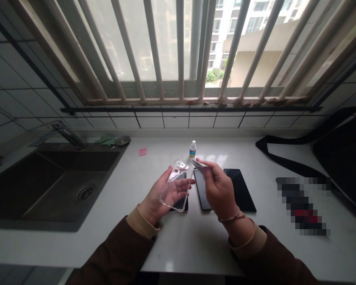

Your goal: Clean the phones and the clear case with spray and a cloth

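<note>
My left hand [163, 196] holds a clear phone case [176, 185] in its palm, fingers curled under it, above a dark phone [182, 204] lying on the white counter [178, 237]. My right hand [218, 188] pinches a small folded grey cloth [198, 163] between thumb and fingers, just right of the case. Two more dark phones lie side by side under and beside the right hand: one [201, 190] partly hidden, the other [240, 189] to its right.
A small dropper bottle [192, 149] stands behind the hands. A pink note [142, 152] lies near the dark sink [53, 182] with its tap [67, 134] at left. A black bag and strap [329, 158] sit at right. A barred window [178, 51] is behind.
</note>
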Tool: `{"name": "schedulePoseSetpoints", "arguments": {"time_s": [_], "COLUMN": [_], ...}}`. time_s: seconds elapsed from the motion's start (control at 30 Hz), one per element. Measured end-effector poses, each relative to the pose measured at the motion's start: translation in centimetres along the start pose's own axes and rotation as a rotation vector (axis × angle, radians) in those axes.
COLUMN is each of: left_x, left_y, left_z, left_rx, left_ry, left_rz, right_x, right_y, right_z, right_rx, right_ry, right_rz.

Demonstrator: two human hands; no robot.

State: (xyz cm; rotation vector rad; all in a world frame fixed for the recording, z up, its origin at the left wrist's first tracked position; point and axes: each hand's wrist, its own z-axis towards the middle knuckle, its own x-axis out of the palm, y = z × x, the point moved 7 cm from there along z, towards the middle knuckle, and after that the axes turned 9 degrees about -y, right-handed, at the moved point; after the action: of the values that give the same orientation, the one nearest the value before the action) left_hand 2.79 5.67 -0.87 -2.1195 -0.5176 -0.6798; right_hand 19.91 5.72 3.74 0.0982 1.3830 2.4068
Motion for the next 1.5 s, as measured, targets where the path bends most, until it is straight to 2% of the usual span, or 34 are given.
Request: {"name": "schedulePoseSetpoints", "arguments": {"time_s": [0.07, 0.13, 0.27, 0.53, 0.77, 0.87, 0.93, 1.03, 1.13, 1.2, 1.27, 1.37, 1.5], "left_x": [0.3, 0.3, -0.2, -1.4, -3.1, -3.3, -3.0, -2.1, -0.8, 0.2, 1.1, 1.8, 1.6], "left_y": [0.1, 0.0, -0.8, -1.9, -3.0, -3.7, -4.1, -4.2, -3.4, -2.4, -1.1, 0.4, 1.0], "left_z": [0.1, 0.3, 0.6, 0.5, 0.2, 0.0, -0.1, -0.2, -0.4, -0.7, -1.1, -1.6, -1.1], "left_rx": [0.005, 0.037, 0.126, 0.214, 0.249, 0.319, 0.372, 0.409, 0.353, 0.26, 0.15, 0.054, 0.047], "left_ry": [0.061, 0.069, 0.0, -0.156, -0.278, -0.303, -0.275, -0.195, -0.093, 0.007, 0.119, 0.23, 0.242], "left_rz": [-0.016, -0.092, -0.228, -0.191, -0.225, -0.217, -0.203, -0.149, -0.066, 0.0, 0.084, 0.18, 0.168], "right_x": [1.4, 2.7, 3.8, 4.1, 4.1, 4.0, 3.9, 2.9, 1.2, 0.2, -0.5, -0.2, 1.6], "right_y": [1.1, 1.9, 2.9, 3.9, 4.4, 3.6, 1.9, -1.6, -4.1, -4.2, -2.9, -0.1, 2.1], "right_z": [-0.7, -1.6, -2.7, -3.7, -4.4, -4.0, -3.3, -1.8, -0.7, -0.1, 0.1, -0.2, -1.5], "right_rx": [-0.131, -0.235, -0.332, -0.367, -0.19, 0.013, 0.203, 0.449, 0.523, 0.462, 0.329, 0.094, -0.134], "right_ry": [0.164, 0.322, 0.459, 0.616, 0.725, 0.681, 0.562, 0.242, -0.076, -0.178, -0.176, -0.042, 0.199], "right_rz": [-0.013, 0.0, 0.039, 0.134, 0.221, 0.332, 0.43, 0.505, 0.468, 0.402, 0.289, 0.127, 0.067]}}
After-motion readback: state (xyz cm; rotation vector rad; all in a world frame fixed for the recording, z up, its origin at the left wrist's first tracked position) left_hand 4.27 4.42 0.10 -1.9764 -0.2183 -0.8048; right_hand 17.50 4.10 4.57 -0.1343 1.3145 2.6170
